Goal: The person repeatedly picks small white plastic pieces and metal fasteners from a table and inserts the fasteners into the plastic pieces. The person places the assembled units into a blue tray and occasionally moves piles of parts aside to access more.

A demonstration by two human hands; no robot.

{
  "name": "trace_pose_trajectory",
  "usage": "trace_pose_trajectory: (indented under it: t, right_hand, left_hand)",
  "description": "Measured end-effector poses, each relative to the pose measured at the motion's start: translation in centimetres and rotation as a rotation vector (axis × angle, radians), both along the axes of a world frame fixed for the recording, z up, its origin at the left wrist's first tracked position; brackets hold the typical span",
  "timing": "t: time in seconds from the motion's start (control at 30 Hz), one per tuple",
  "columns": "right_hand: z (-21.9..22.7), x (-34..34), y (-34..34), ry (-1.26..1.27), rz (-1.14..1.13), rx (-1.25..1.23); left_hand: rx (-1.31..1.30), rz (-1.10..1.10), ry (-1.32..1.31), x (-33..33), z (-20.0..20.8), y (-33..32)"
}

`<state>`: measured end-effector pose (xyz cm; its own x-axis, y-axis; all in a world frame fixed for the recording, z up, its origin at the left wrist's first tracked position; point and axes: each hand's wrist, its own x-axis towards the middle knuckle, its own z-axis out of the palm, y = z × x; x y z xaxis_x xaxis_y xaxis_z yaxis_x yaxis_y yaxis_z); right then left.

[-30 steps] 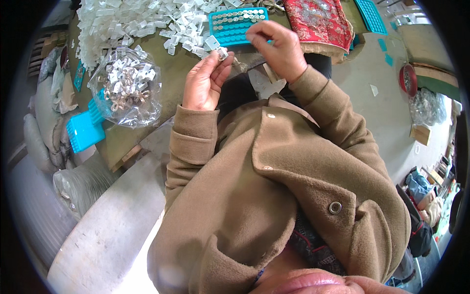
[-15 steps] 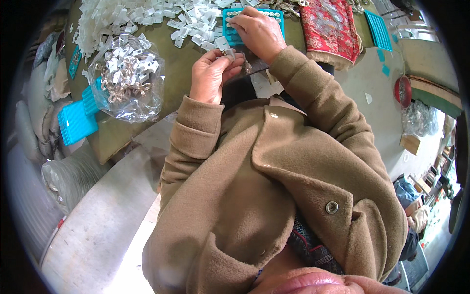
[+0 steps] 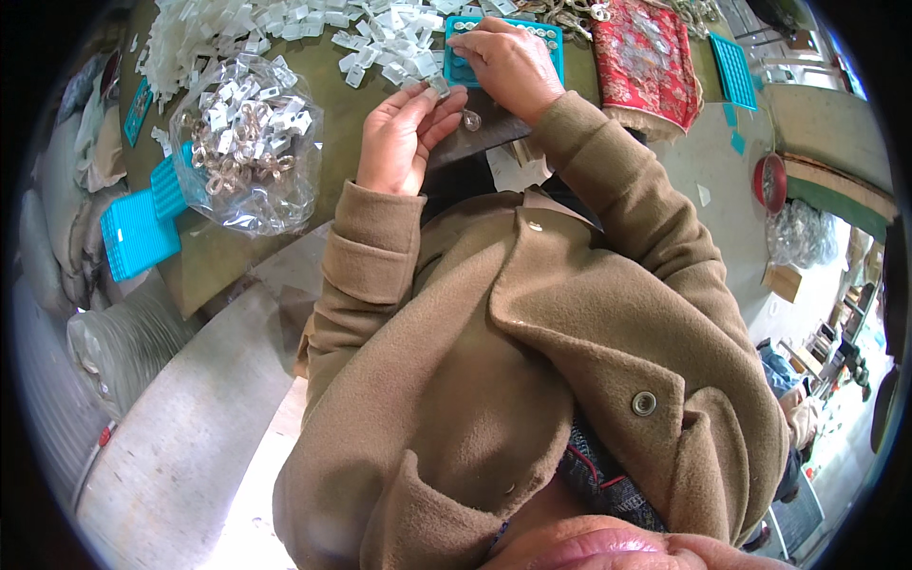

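My left hand (image 3: 404,138) is closed in a pinch on a small whitish plastic tag (image 3: 438,87). A small looped piece (image 3: 471,121) dangles beside its fingers. My right hand (image 3: 513,65) reaches over a turquoise tray (image 3: 552,80) with rows of small round hollows, several holding round white pieces (image 3: 541,32). Its thumb and fingers are pressed together at the tray's left side; whatever lies between them is hidden. Just left of the tray spreads a heap of white plastic tags (image 3: 380,43).
A clear plastic bag (image 3: 249,204) of corded tags sits at the table's left, beside stacked turquoise trays (image 3: 140,236). Red patterned cloth (image 3: 646,66) lies right of my right hand. Another turquoise tray (image 3: 732,71) is farther right. The table's edge (image 3: 475,142) runs below my hands.
The view has shifted slightly. My left hand has drawn a little left and away from the tray. My right hand stays over the tray, its fingers still at the left side.
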<state>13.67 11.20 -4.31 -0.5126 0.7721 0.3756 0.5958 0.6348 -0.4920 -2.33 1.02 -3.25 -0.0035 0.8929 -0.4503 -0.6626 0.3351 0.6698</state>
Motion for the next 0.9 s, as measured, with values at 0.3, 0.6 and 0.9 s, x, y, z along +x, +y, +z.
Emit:
trace_pose_trajectory:
  t: [0.3, 0.6, 0.9]
  right_hand:
    - [1.9, 0.7, -0.7, -0.039, 0.019, -0.023]
    - [3.3, 1.5, -3.3, 0.167, 0.157, -0.011]
    - [2.9, 2.1, -3.5, 0.236, 0.172, -0.126]
  left_hand:
    - [0.013, -0.036, 0.009, -0.1, 0.4, 0.2]
    - [0.027, -0.047, 0.021, 0.8, 0.5, 0.1]
    - [0.031, -0.064, 0.077, 0.7, 0.1, 0.0]
